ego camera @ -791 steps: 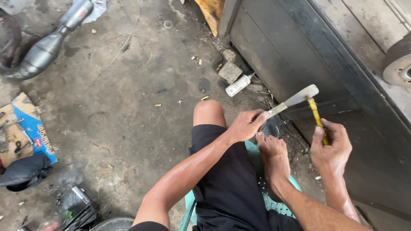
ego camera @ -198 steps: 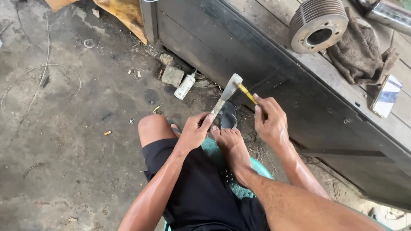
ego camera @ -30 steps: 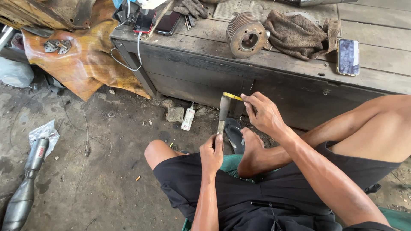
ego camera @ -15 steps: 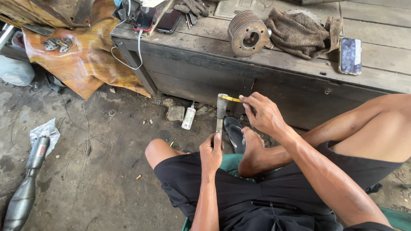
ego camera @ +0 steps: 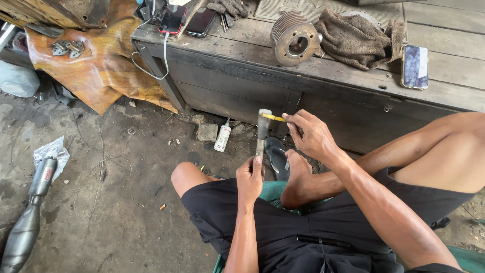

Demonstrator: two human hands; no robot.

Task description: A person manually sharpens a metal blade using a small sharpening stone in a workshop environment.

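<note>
1. Left hand (ego camera: 250,178): grip closed around the hammer (ego camera: 262,129) handle, head upright above the sandal (ego camera: 277,156).
2. Right hand (ego camera: 313,135): fingertips pinch a thin yellow tool (ego camera: 273,117) against the head.
3. Hammer looks rigid and head-heavy; hold low on the handle.

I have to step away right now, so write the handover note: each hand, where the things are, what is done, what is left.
Left hand: gripping the lower end of the upright flat grey metal piece.
Right hand: pinching the thin yellow-handled tool, its tip against the piece's top.
Around: the black sandal lies under the right foot; the ribbed metal cylinder and the brown rag sit on the dark wooden bench.
Done: cannot tell; no finished mark is visible.
Left: probably working that top end.
</note>
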